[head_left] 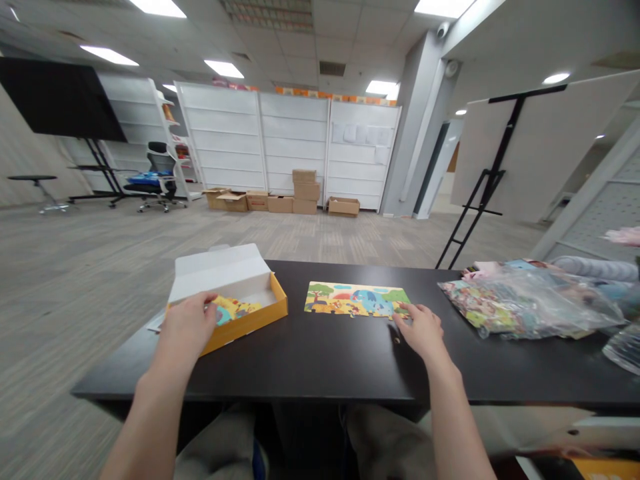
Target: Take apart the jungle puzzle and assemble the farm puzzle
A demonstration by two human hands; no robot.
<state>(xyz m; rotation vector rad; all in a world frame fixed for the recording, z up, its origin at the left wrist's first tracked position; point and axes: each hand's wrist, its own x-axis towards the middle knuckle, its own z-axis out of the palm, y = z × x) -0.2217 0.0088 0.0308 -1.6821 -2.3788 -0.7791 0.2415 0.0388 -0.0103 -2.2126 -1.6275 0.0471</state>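
Observation:
On the black table, a yellow box (245,328) stands with its white lid (219,261) tipped back. My left hand (189,323) reaches over the box's left end, thumb and forefinger bent with a gap between them, fingertips near loose puzzle pieces (241,308). Part of those pieces is hidden by the hand. To the right lies a partly joined jigsaw puzzle (357,300) showing a blue elephant, a tree and clouds; its lower edge has open tabs. At its lower right corner my right hand (421,327) pinches a puzzle piece with thumb and forefinger, mostly covered by the fingers.
Clear plastic bags (530,303) with printed contents lie on the table's right side. A small object (397,341) sits below my right hand. Beyond the table stand a black easel frame (493,173), cardboard boxes (305,193) and an office chair (159,175).

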